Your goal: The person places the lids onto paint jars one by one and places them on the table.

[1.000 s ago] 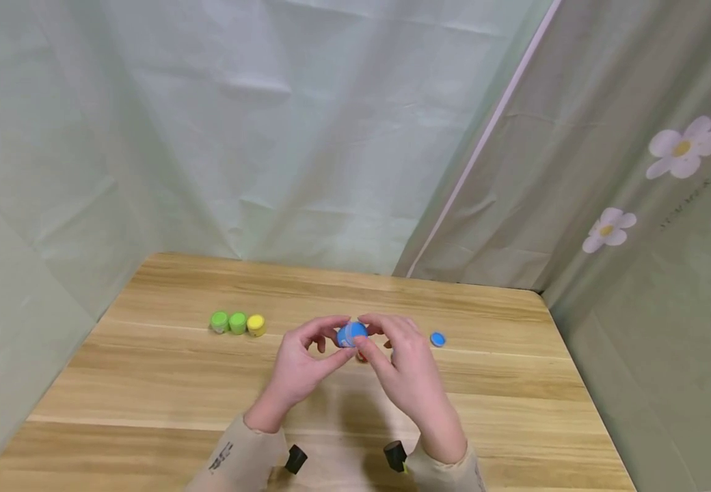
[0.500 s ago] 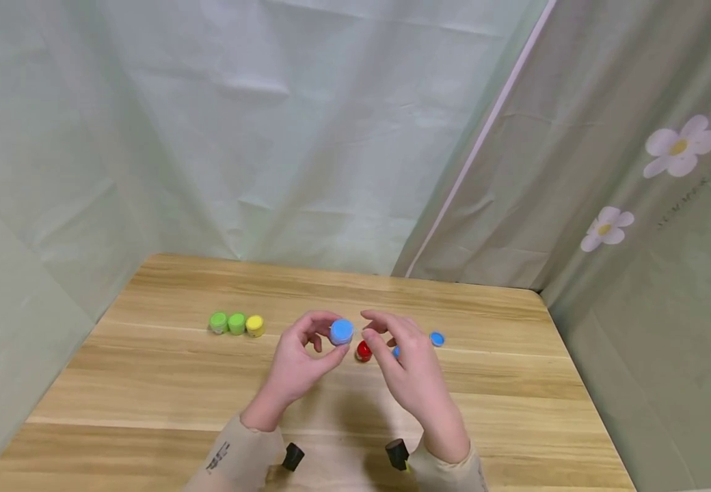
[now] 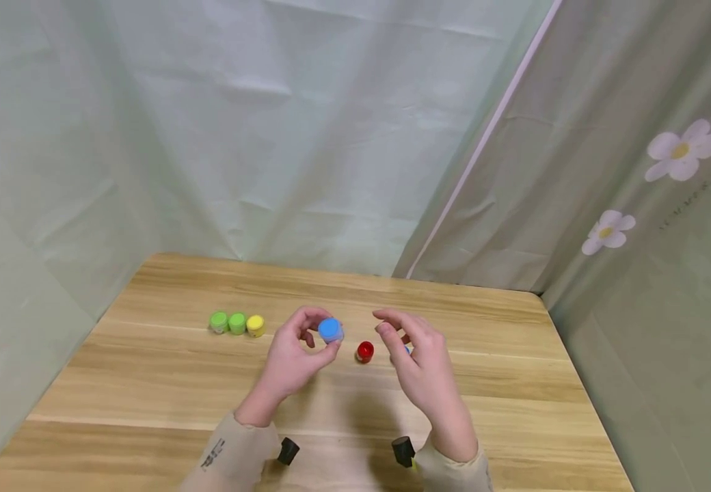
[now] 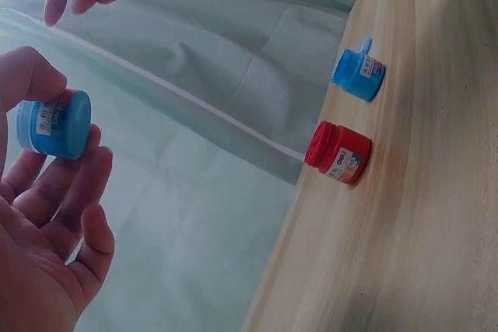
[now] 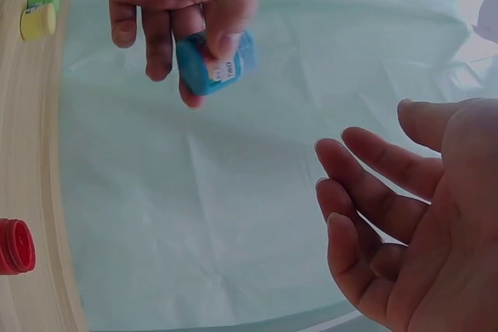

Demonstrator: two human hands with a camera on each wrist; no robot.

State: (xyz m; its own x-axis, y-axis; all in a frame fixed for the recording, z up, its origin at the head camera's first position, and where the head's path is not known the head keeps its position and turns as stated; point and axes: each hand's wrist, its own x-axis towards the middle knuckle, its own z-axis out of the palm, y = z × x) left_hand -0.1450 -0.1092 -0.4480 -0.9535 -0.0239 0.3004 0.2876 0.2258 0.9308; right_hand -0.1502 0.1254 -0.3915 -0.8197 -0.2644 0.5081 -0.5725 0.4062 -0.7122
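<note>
Jar (image 3: 331, 331) pinched in the left grip (image 3: 289, 358) looks light, stiff, perhaps slick; hold its sides. The right grip (image 3: 422, 363) is loosely spread.

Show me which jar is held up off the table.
The blue jar pinched in the left hand. The other blue jar, red jar, yellow jar and both green jars stand on the table.

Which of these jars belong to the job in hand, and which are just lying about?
Seemingly in the job:
held blue jar, pinched by the left hand

Seemingly lying about, touched by neither hand:
red jar
second blue jar
yellow jar
two green jars
</note>
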